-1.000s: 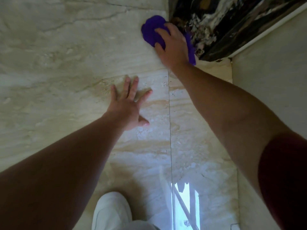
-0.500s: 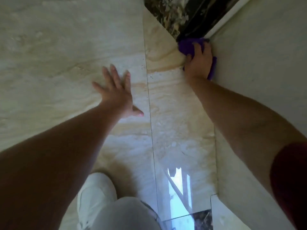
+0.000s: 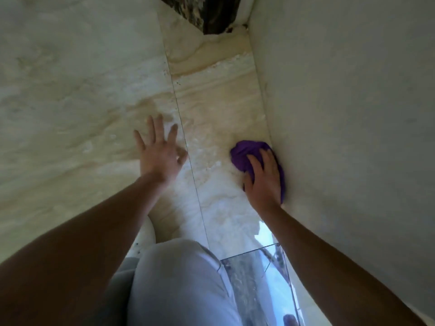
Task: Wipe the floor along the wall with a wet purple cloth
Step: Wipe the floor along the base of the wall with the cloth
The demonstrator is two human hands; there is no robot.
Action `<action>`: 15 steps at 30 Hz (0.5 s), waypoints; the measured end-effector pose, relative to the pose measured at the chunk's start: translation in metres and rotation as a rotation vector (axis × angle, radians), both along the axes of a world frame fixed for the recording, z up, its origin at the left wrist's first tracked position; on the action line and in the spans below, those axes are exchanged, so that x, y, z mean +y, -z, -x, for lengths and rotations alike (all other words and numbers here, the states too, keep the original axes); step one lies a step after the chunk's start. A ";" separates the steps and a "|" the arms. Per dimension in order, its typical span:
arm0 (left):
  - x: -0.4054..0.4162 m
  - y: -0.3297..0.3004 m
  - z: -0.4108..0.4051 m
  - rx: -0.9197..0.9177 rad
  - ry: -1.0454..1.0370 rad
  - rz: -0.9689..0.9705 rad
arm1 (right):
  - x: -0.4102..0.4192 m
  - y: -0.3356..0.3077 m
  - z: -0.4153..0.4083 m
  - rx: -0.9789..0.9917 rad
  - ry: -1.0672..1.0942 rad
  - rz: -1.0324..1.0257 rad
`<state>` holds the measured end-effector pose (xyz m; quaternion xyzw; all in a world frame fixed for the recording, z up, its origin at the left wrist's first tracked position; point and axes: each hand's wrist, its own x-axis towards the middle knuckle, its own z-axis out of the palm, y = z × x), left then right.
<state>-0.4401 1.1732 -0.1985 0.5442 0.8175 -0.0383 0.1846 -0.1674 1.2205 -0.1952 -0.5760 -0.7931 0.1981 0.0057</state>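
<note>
Slid back along the wall since half a second ago — crumpled wet purple cloth [image 3: 247, 152] now well short of the dark veined marble slab [image 3: 211, 15] at the far corner, instead of tucked right up against it. Right hand [image 3: 264, 180] laid flat on top of the cloth, fingers [image 3: 255, 164] spread over the fabric, pressing it down onto the glossy cream marble floor tile [image 3: 219, 109] rather than bunching it in a fist; so palm down on it, not clenched. Cloth's right edge touching the plain off-white wall [image 3: 341, 114], right in the seam where floor meets wall. Left hand [image 3: 159, 154] open, fingers fanned out, holding nothing, just left of the thin grout line [image 3: 188, 147] between 2 tiles — can't tell whether planted on the floor or hovering just above it. Also shifted over: that left hand now near the cloth hand, with only the narrow strip of tile between. Light grey trouser knee [image 3: 179, 278] low in the view, white shoe [image 3: 147, 234] peeking out beside it under the left forearm. Bright window reflection [image 3: 266, 236] on the tile just behind the right wrist.
</note>
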 end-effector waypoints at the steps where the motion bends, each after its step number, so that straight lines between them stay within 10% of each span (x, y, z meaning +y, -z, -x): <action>1: -0.009 0.002 -0.013 -0.002 0.060 -0.008 | -0.009 0.000 -0.006 0.009 0.011 0.018; 15: -0.091 -0.023 -0.151 -0.152 0.323 0.260 | -0.131 -0.015 -0.130 0.001 -0.136 0.229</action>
